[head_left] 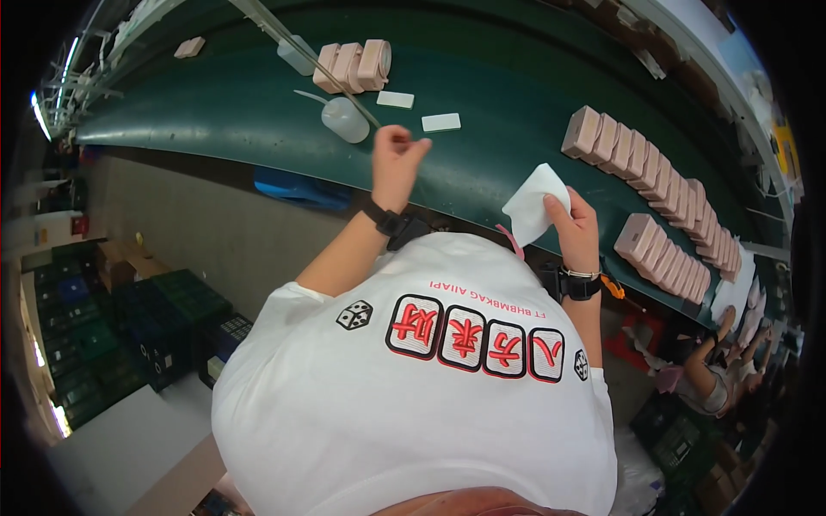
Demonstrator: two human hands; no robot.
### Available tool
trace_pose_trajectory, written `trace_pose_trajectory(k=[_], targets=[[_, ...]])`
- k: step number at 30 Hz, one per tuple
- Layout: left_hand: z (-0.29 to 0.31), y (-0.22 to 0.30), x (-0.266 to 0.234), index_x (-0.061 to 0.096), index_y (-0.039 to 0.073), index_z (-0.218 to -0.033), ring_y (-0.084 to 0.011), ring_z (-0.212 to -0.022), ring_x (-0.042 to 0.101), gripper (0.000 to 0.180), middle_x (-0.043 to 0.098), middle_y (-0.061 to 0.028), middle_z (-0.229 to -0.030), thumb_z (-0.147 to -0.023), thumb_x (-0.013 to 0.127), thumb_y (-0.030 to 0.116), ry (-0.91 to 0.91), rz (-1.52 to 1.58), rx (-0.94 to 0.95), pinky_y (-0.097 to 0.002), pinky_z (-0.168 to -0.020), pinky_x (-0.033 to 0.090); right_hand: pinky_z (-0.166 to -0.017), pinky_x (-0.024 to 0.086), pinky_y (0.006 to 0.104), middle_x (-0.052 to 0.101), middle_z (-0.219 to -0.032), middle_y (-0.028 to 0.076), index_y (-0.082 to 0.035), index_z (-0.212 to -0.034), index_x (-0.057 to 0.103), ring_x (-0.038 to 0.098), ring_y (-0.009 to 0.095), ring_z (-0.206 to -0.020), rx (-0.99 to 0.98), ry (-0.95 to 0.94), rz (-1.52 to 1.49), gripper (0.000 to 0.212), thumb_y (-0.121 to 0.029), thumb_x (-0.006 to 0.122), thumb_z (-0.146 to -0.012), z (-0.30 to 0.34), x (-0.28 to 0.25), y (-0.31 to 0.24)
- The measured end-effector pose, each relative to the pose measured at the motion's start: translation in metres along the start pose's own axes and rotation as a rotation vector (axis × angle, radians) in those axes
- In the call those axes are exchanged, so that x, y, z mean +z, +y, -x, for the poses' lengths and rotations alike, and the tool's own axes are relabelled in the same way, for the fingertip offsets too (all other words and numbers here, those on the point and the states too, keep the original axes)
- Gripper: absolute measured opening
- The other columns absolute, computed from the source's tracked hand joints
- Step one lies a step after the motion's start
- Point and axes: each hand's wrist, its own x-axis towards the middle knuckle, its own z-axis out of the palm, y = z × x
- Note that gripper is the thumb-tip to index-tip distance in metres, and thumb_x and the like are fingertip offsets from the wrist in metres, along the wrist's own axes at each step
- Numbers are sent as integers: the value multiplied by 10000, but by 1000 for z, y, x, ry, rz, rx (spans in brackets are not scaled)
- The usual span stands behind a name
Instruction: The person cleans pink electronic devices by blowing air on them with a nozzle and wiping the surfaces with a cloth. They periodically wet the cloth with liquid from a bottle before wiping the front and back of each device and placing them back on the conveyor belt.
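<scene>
While my right hand (575, 225) pinches a white cloth (533, 202) over the near edge of the green worktop (482, 163), my left hand (397, 155) is curled shut just left of it, and I cannot tell if it grips anything. Two rows of pink blocks (654, 172) stand lined up far right; three more (353, 65) sit far left beside a bottle (344, 119), so I judge much sorting done. My shirt hides everything nearer.

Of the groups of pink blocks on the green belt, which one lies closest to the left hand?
The short group of three pink blocks at the belt's far edge, just beyond the left hand. The two long rows lie off to the right, nearer the right hand.
</scene>
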Motion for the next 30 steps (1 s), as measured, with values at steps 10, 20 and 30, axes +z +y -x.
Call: trace_pose_trajectory(k=[10, 20, 30], targets=[[-122, -130, -120, 374, -29, -1272, -282, -1139, 520, 939, 469, -184, -1278, -548, 945, 147, 533, -251, 31, -391, -995, 440, -895, 477, 289, 602, -1293, 133, 34, -1276, 565, 614, 176, -1024, -475, 366, -98, 392, -129, 620, -923, 4, 8, -44], [-107, -103, -143, 424, -25, -1324, -272, -1136, 568, 897, 568, -148, -1248, -586, 919, 105, 181, 38, 80, -394, -1005, 442, -892, 505, 316, 655, -1108, 117, 1, -1174, 586, 629, 195, -1024, -110, 398, -561, 311, -83, 689, -893, -23, 17, -24], [2, -3, -120, 514, -10, -1325, -201, -1146, 579, 773, 610, -92, -1247, -636, 856, 72, -624, -42, -74, -347, -1005, 441, -890, 509, 306, 665, -1093, 99, 17, -1232, 571, 637, 178, -1003, 23, 378, -416, 385, -26, 697, -871, -59, 51, -18]])
